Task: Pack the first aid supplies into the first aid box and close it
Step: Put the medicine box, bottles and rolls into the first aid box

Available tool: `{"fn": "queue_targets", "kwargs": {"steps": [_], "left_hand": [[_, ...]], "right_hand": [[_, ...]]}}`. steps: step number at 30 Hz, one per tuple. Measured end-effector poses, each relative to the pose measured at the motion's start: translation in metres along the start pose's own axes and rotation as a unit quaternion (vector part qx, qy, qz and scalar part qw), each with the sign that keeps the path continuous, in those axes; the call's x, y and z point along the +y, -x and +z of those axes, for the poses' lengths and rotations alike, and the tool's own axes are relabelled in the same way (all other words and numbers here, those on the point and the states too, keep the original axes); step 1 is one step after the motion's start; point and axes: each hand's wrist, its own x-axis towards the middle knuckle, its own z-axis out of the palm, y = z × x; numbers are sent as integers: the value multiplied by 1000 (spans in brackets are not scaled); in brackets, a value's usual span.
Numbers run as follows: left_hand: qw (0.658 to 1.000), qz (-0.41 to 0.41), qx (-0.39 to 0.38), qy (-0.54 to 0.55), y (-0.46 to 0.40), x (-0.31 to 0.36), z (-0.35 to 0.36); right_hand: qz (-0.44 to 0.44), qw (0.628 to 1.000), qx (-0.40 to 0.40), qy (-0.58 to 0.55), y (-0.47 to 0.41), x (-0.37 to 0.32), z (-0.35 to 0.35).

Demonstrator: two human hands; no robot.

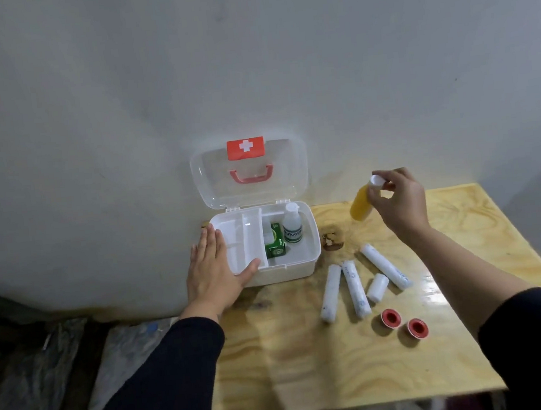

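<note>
**Box open, packing part done**

Nearest the desk's [294, 367] front edge: two red-cored tape rolls [402, 322]. Beyond, four white bandage rolls [356, 287] loose at mid-desk. Left hand [214, 269] flat, fingers spread, pressed on first aid box [301, 268] at far left corner; green carton [275, 245] and white bottle [292, 227] inside, lid upright. Right hand [399, 202] raised near far edge, fingertips pinching capped orange bottle [361, 206].

Glossy plywood table [311, 366], smooth white plastic box [301, 268], clear lid [213, 177]
</note>
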Motion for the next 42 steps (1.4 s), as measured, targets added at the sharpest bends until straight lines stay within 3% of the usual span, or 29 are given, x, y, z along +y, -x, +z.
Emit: {"fn": "queue_targets", "kwargs": {"steps": [7, 13, 19, 28, 35, 38, 40, 42], "left_hand": [[1000, 10, -20, -3, 1, 0, -7], [1000, 10, -21, 5, 2, 0, -9], [1000, 10, -22, 11, 0, -1, -6], [1000, 10, -14, 25, -1, -3, -1], [999, 11, -21, 27, 0, -3, -1], [999, 12, -25, 22, 0, -4, -3], [999, 13, -30, 24, 1, -4, -3], [999, 11, -29, 26, 1, -3, -4]], "right_hand": [[-47, 998, -21, -22, 11, -71, -15], [-58, 994, -87, -2, 34, -97, 8], [-8, 991, -135, 24, 57, -85, 53], [25, 987, -141, 71, 75, -70, 89], [46, 986, -154, 52, 70, -74, 81], [45, 994, -96, 35, 62, -72, 63], [57, 994, -72, 55, 57, -60, 50], [79, 986, -102, 103, 55, -39, 39]]}}
